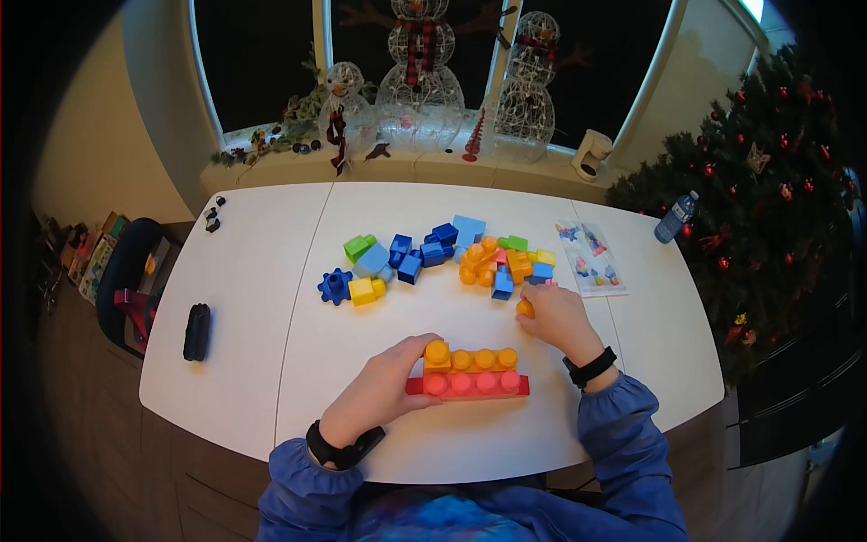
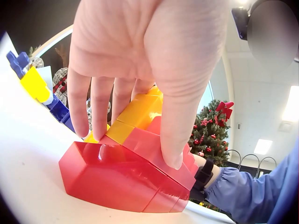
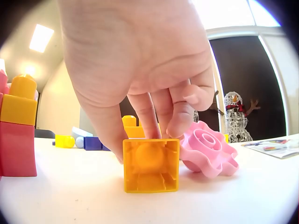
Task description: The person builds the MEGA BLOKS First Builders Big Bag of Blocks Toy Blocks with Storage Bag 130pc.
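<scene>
In the head view my left hand (image 1: 384,378) grips the left end of a toy brick build (image 1: 479,387). The build has a long red base, a pink studded layer, and orange bricks behind, one standing higher at the left. The left wrist view shows the thumb on the pink side (image 2: 156,151) and the fingers over the far side. My right hand (image 1: 558,318) pinches a small orange block (image 3: 152,165) on the white table. The block lies on its side, its hollow underside toward the right wrist camera. A pink wavy-edged gear piece (image 3: 209,149) lies beside it.
Loose blue, yellow, green and orange blocks (image 1: 433,251) spread across the table's (image 1: 361,461) far middle. A picture leaflet (image 1: 591,259) and water bottle (image 1: 677,217) are at the right. A black case (image 1: 197,331) lies at the left. A decorated tree (image 1: 750,199) stands beyond the right edge.
</scene>
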Available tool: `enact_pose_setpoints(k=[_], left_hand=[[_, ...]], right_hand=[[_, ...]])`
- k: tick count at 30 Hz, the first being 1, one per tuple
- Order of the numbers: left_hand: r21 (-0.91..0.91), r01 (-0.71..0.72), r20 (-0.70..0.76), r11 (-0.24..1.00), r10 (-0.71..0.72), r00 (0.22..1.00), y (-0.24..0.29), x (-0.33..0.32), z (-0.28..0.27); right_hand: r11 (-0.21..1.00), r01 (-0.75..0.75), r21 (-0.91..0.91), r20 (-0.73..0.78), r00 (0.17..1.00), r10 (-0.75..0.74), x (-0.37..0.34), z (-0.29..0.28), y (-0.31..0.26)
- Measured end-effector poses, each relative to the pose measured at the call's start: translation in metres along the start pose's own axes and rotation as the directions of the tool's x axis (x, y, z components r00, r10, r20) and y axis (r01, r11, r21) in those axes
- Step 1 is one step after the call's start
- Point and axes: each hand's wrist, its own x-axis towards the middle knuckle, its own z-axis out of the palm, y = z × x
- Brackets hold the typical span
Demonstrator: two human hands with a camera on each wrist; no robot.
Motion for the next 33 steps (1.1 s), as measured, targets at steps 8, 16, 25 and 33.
enact_pose_setpoints(k=[8, 16, 25, 33], left_hand=[[0.008, -0.005, 0.001, 1.000, 0.005, 1.000, -0.001, 0.000, 0.000], [0.013, -0.015, -0.005, 1.000, 0.016, 1.000, -0.002, 0.000, 0.000], [-0.001, -0.018, -0.013, 1.000, 0.018, 1.000, 0.001, 0.000, 0.000], [0.000, -0.026, -0.024, 1.000, 0.026, 0.999, 0.000, -0.001, 0.001]], right_hand=[[0.996, 0.078, 0.045, -0.106, 0.992, -0.072, 0.003, 0.000, -0.002], [0.983, 0.182, 0.040, -0.441, 0.885, -0.146, 0.067, -0.003, -0.020], [0.973, 0.078, 0.216, -0.218, 0.975, -0.030, 0.099, 0.010, -0.025], [0.720, 0.326, 0.613, -0.137, 0.941, -0.309, 0.016, -0.050, -0.048]])
